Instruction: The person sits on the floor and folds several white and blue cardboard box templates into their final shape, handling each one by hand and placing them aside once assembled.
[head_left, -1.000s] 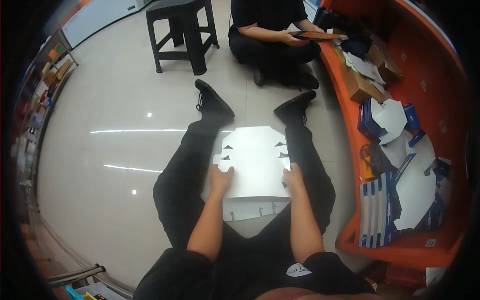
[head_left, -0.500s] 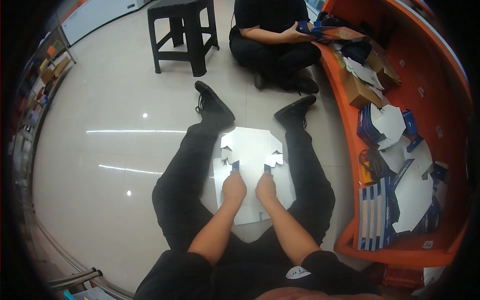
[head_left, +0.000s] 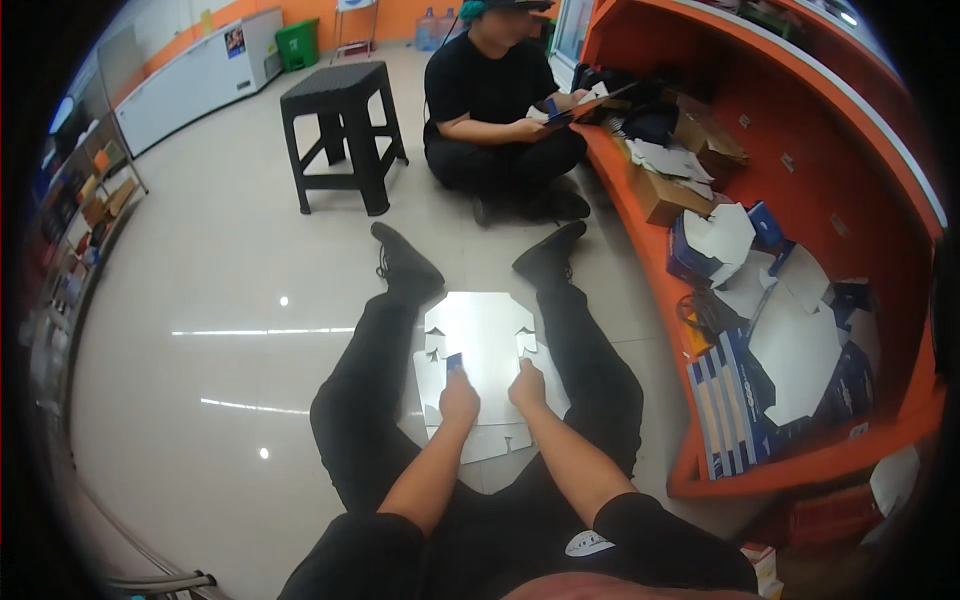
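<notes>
A flat white cardboard box blank (head_left: 485, 325) with notched side flaps lies between my outstretched legs. My left hand (head_left: 459, 400) is closed on its left flap, where a patch of blue outer side shows. On the opposite edge my right hand (head_left: 527, 386) pinches the right flap. Another white cardboard sheet (head_left: 487, 441) lies beneath the blank, its near edge sticking out towards me.
An orange shelf unit (head_left: 684, 455) on the right holds folded blue-and-white cardboard boxes (head_left: 810, 350) and a brown carton (head_left: 668, 195). Ahead sits another person (head_left: 490, 110) holding a piece of cardboard. A black stool (head_left: 340, 130) stands ahead-left.
My view has tipped upward, bringing more of the other person and the far wall in. Both hands keep hold of the blank. The blue patch by my right hand no longer shows.
</notes>
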